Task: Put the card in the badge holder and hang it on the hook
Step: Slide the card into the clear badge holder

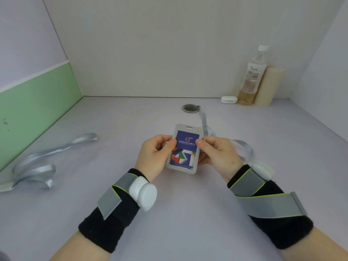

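- Two hands meet over the middle of the table (pixel 180 213); between them they hold the badge holder (pixel 188 171) upright and lifted off the surface, its face turned to the camera
- left hand (pixel 154 155) grips the holder's left edge, thumb (pixel 170 145) laid on the front and the other fingers curled behind
- right hand (pixel 219 154) grips the right edge the same way, thumb (pixel 200 142) pressing on the front; both thumbs pinch the holder against the fingers at the back
- card (pixel 187 142), blue with a coloured pattern lower down, sits inside the grey frame and fills its window; whether it is seated fully I cannot tell
- grey lanyard (pixel 243 147) loops on the table behind the right hand and runs back towards a metal ring (pixel 190 108) set in the surface; its join to the holder is hidden
- loose ribbon (pixel 43 162), silvery, lies curled well apart at the left, near the green panel (pixel 37 102)
- far right corner: a bottle (pixel 251 78) with amber liquid, a beige cylinder (pixel 269 87) touching it, a white case (pixel 228 99) just beside
- black wrist wraps (pixel 116 213) with grey straps cover both forearms; each carries a white round device (pixel 145 193)
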The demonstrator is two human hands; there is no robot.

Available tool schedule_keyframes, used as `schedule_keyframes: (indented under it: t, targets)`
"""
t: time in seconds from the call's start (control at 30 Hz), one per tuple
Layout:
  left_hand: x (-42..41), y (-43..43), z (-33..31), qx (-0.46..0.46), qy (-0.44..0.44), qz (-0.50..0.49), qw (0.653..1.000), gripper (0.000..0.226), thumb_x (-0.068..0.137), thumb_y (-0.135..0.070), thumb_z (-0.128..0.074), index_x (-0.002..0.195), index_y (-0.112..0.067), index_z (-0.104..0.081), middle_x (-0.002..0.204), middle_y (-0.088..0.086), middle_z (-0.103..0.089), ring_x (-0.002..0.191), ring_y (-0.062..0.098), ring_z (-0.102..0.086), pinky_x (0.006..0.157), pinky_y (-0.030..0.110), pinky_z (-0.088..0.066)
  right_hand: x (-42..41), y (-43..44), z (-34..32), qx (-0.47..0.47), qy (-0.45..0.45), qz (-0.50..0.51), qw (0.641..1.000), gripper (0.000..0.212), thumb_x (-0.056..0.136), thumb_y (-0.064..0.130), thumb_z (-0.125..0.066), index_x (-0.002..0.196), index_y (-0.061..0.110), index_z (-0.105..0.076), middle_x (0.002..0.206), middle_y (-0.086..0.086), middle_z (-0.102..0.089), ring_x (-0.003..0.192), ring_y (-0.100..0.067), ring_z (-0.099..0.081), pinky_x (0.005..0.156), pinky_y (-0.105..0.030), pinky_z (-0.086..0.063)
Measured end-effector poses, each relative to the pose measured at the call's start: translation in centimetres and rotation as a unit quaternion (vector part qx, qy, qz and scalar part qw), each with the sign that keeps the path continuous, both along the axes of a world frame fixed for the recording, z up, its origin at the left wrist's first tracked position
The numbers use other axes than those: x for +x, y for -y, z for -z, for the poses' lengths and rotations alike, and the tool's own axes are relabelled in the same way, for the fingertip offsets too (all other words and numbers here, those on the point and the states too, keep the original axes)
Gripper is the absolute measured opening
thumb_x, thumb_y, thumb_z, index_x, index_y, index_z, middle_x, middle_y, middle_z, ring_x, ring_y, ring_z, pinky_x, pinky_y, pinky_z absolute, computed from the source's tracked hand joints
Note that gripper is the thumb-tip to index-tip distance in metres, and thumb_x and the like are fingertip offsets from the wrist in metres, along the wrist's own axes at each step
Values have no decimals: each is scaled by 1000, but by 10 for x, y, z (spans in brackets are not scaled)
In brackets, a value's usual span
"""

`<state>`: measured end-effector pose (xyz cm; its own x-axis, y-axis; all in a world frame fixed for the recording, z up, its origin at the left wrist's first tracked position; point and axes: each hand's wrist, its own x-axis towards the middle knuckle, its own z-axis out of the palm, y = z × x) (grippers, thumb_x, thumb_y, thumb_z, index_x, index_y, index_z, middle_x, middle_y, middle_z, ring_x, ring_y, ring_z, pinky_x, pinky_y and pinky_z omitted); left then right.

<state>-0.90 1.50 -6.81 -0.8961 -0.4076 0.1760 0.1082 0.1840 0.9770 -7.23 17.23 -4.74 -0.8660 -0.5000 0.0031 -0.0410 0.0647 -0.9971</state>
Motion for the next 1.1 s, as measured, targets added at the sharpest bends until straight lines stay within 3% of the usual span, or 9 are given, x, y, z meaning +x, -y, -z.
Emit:
schedule_keyframes:
  t: [0.17, 0.27, 0.33, 0.43, 0.6, 0.7, 0.87, 0.97, 1.1]
  targets:
    - [2, -7, -2, -32, 22, 19, 999, 18, 97, -21, -45, 90, -21, -61, 83, -5, -70, 75, 9, -68, 69, 22, -55, 1, 1, 0, 11, -39, -2, 999, 23, 95, 14, -47, 79, 16, -63, 72, -8, -68, 59, -19, -64, 52, -25, -54]
    - [5, -10, -6, -25, 26, 48, 998, 19, 96, -27, -47, 87, -27, -64, 74, -11, -72, 68, 5, -69, 55, 16, -51, 1, 2, 1, 12, -57, 5, 998, 24, 95, 16, -48, 78, 19, -63, 72, -7, -68, 60, -20, -64, 53, -26, -54]
    - [5, -8, -7, -26, 31, 45, 998, 15, 94, -28, -53, 88, -26, -67, 75, -6, -74, 68, 14, -70, 52, 27, -54, 1, 3, 1, 5, -63, 13, 998, 23, 95, 15, -49, 77, 18, -63, 70, -7, -68, 57, -19, -63, 51, -25, -53]
    - [5, -6, -5, -36, 32, 49, 998, 12, 92, -29, -57, 92, -25, -69, 85, 5, -76, 78, 28, -72, 67, 51, -55, 1, 3, 2, 7, -68, 23, 997, 22, 94, 15, -50, 76, 19, -63, 70, -6, -67, 58, -19, -62, 49, -22, -52]
    - [6, -6, -6, -65, 32, 29, 997, 16, 94, -29, -50, 85, -27, -64, 71, -9, -72, 61, 6, -68, 43, 22, -49, 0, 6, 3, 19, -71, 31, 997, 20, 95, 18, -49, 79, 20, -62, 72, -5, -68, 59, -19, -62, 50, -23, -52]
    - [5, -8, -6, -76, 18, 5, 997, 24, 97, -31, -44, 84, -24, -63, 70, -7, -69, 54, 4, -65, 37, 18, -43, 0, 7, 4, 26, -86, 50, 995, 21, 96, 18, -47, 80, 19, -60, 73, -3, -66, 58, -17, -59, 46, -19, -50]
    - [2, -14, -4, -88, -16, -28, 996, 33, 98, -27, -42, 93, -3, -64, 83, 9, -73, 73, 19, -69, 65, 29, -55, 2, 15, 13, 45, -145, 86, 985, 22, 98, 22, -42, 87, 9, -56, 80, -8, -66, 68, -22, -62, 57, -30, -50]
    - [1, -15, -5, -60, -29, -44, 997, 35, 98, -25, -44, 91, 4, -63, 85, 16, -72, 77, 26, -69, 69, 33, -55, 6, 21, 17, 62, -184, 115, 974, 27, 99, 26, -38, 86, 8, -52, 81, -5, -65, 77, -23, -63, 69, -35, -51]
    - [0, -19, -4, -53, -28, -60, 996, 36, 98, -26, -45, 89, 3, -64, 84, 18, -72, 76, 26, -68, 72, 39, -56, 8, 25, 18, 119, -233, 151, 953, 25, 100, 28, -33, 82, 15, -44, 68, 11, -49, 66, -12, -50, 61, -23, -39]
